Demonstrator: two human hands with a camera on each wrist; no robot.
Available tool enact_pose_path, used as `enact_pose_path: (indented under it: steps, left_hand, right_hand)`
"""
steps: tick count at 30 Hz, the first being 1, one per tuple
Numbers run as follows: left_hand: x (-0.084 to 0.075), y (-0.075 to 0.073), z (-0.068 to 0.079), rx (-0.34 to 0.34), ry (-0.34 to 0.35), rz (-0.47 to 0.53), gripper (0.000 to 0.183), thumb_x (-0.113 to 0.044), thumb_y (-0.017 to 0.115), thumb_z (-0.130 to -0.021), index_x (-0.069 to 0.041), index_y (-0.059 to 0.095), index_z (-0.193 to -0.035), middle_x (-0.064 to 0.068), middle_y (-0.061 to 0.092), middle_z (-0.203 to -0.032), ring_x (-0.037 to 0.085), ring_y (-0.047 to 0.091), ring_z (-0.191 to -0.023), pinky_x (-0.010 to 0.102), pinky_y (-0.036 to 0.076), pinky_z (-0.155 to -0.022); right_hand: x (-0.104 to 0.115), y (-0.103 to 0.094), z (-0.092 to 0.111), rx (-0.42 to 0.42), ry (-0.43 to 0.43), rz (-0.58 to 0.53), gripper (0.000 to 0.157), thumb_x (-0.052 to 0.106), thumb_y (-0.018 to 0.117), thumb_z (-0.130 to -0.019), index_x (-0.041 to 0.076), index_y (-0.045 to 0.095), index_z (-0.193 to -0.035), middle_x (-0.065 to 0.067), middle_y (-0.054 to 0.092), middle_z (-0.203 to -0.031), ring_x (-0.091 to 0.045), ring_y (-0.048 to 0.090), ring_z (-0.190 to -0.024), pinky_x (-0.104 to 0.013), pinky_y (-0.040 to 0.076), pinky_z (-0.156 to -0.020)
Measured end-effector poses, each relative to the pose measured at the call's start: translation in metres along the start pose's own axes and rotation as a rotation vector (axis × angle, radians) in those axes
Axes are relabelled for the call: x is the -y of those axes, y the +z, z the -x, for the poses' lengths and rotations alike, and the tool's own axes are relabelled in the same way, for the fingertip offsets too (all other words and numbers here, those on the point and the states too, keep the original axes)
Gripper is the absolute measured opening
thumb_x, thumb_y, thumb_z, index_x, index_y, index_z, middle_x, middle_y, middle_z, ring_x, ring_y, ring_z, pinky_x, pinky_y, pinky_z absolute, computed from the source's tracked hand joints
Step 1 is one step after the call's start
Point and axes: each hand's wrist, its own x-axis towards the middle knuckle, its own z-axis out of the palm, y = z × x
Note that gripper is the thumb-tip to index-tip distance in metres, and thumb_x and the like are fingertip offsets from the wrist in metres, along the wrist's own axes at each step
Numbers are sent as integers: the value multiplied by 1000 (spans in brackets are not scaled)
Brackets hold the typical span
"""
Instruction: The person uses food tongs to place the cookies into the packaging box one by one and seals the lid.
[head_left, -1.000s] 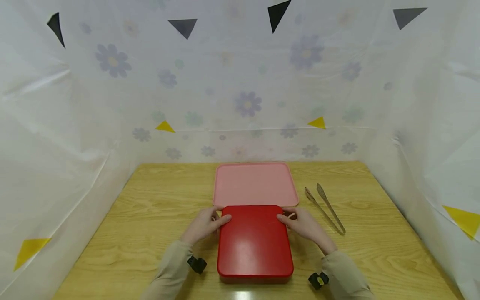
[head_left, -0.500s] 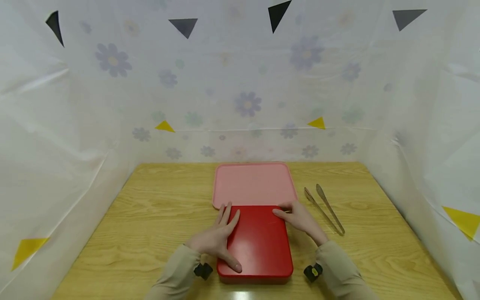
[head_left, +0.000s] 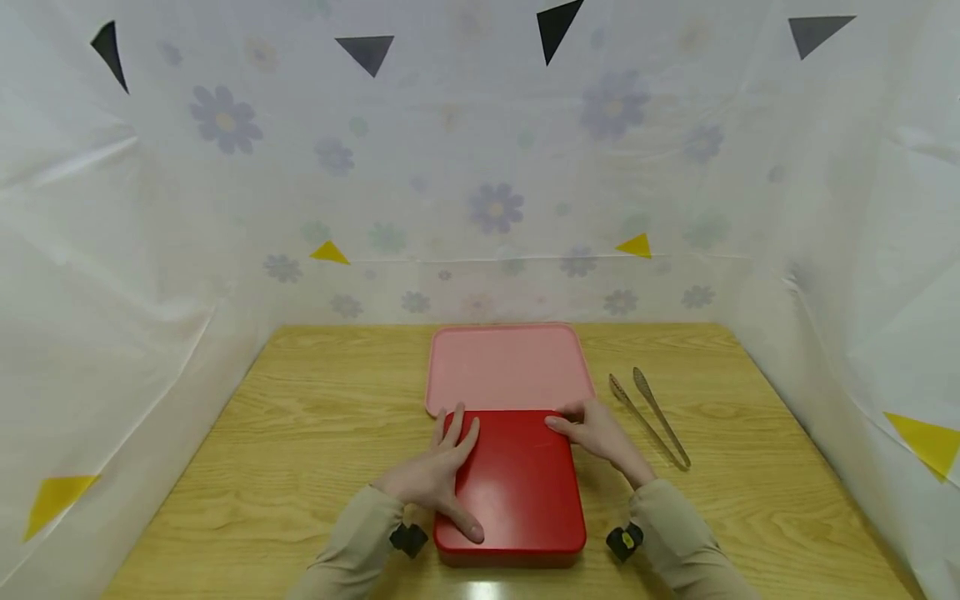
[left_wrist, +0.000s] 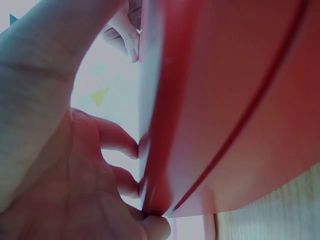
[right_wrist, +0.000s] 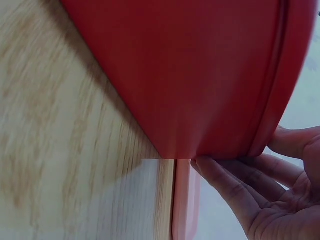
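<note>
A red lidded box lies flat near the front of the wooden table; a seam below its top edge shows in both wrist views. My left hand rests spread over the box's left side, fingers and thumb on the lid. Seen from the left wrist, one fingertip of that left hand reaches past the far corner. At the far right corner, my right hand grips the box, thumb on top. In the right wrist view the right hand's fingers press against the box's far wall.
Directly behind the box is a pink tray, partly hidden by it. Metal tongs lie spread on the table to the right. White flowered sheeting encloses the table at the back and sides.
My left hand has gone from holding the far left corner to lying spread across the left side of the lid. My right hand has shifted slightly inward at its corner. The box stays put.
</note>
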Motion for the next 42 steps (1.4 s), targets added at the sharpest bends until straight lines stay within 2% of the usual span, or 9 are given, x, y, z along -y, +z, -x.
enact_pose_path:
  steps: [8,13,17,22,32,35,37,40,42]
  left_hand:
    - [8,-4,-4,-27,11,82,123,-49,82,-78,-9,2,-162,14,-17,-169,52,-3,-153,61,33,-116]
    - [19,-4,-15,-216,-4,155,81,-35,58,-101,5,17,-158,26,20,-163,42,30,-149,55,34,-117]
    - [24,-1,-23,-358,-25,190,43,-15,44,-107,16,42,-136,27,54,-125,37,56,-118,51,45,-103]
    - [26,0,-28,-407,-56,214,20,-8,35,-108,5,49,-113,7,49,-82,19,49,-77,33,44,-73]
    - [26,5,-29,-438,-75,201,15,-7,31,-108,0,44,-107,4,42,-75,18,43,-65,28,37,-61]
    - [21,6,-29,-459,-72,151,19,-8,35,-108,4,48,-113,13,55,-84,26,56,-76,35,48,-69]
    - [15,6,-27,-445,-70,100,31,-14,39,-108,9,48,-126,24,61,-110,37,63,-102,45,52,-88]
    - [6,6,-21,-344,-70,26,66,-34,51,-104,9,33,-151,27,33,-158,45,30,-149,60,29,-118]
    - [0,5,-16,-213,-70,-13,91,-49,62,-96,0,17,-160,21,5,-169,44,2,-156,66,15,-121]
  right_hand:
    - [-1,-1,-1,-12,-8,33,30,23,65,-98,-2,74,-112,-17,77,-97,-19,72,-87,-27,59,-71]
    - [1,1,-1,-28,38,17,31,22,65,-97,-2,74,-114,-19,76,-101,-22,73,-90,-30,60,-72]
    - [4,5,-1,-36,92,-37,33,21,66,-97,-5,72,-117,-22,75,-105,-23,74,-90,-33,62,-73]
    - [8,6,1,-44,127,-67,34,20,66,-97,-5,71,-119,-23,75,-106,-22,75,-88,-34,62,-71]
    - [8,8,2,-52,134,-74,33,19,67,-96,-6,71,-118,-24,75,-105,-22,75,-85,-35,62,-70]
    - [8,7,2,-55,135,-71,33,18,66,-96,-6,71,-117,-24,75,-105,-23,75,-86,-36,62,-70]
    - [8,6,1,-57,139,-70,33,19,67,-96,-6,71,-117,-24,75,-105,-23,75,-86,-36,62,-70]
    - [8,6,1,-59,145,-66,33,19,67,-96,-6,72,-117,-24,75,-105,-23,74,-86,-36,62,-71]
    - [8,6,1,-62,153,-69,33,19,66,-97,-6,72,-117,-24,75,-106,-22,74,-87,-36,62,-71]
